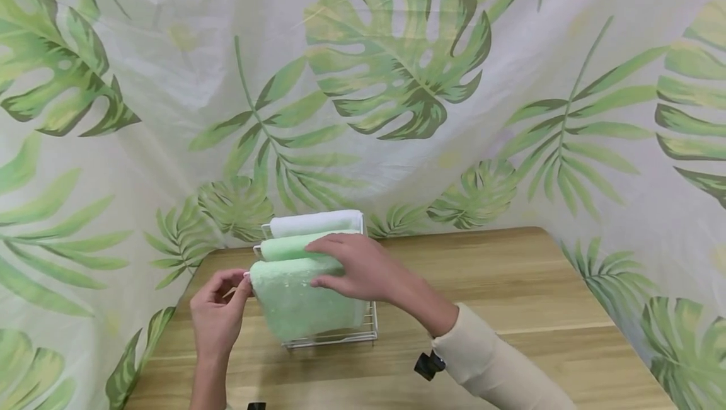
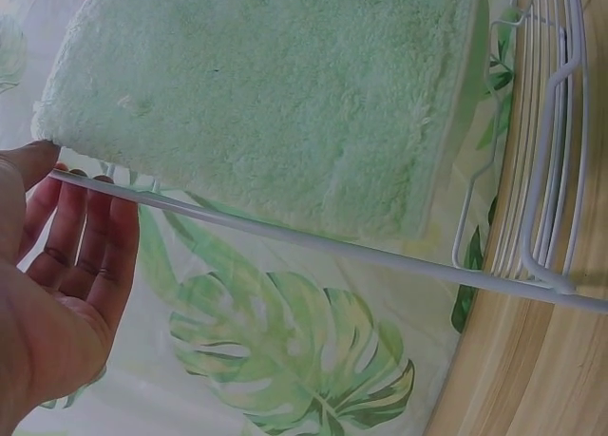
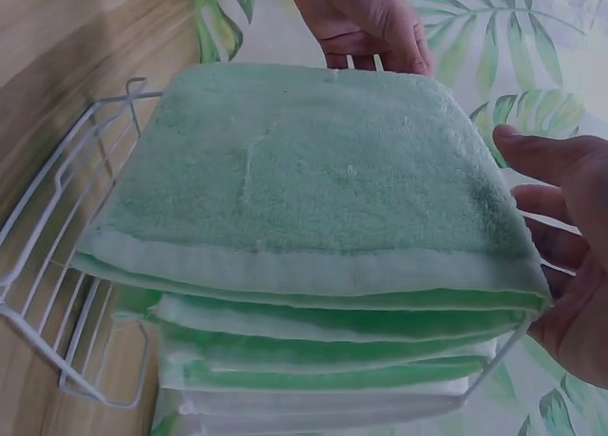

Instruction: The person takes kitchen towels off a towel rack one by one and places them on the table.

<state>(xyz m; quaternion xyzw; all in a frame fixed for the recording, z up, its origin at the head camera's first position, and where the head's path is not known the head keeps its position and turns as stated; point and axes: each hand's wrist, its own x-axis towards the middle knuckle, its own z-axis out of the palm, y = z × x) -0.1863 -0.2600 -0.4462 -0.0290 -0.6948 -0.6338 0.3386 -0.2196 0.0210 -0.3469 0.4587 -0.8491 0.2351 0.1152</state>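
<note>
The tip of a white rack bar (image 2: 285, 233), at nine o'clock of the front light-green towel (image 1: 306, 300), is pinched between thumb and fingers of the left hand (image 1: 218, 315). At two o'clock, the right hand (image 1: 360, 268) is held loosely spread; whether cloth is touched cannot be told. The towel is draped on a white wire rack (image 1: 334, 338). Toward twelve, a second green towel (image 1: 289, 247) and a white towel (image 1: 314, 224) are hung. All are supported above a wood-grain table (image 1: 499, 271).
</note>
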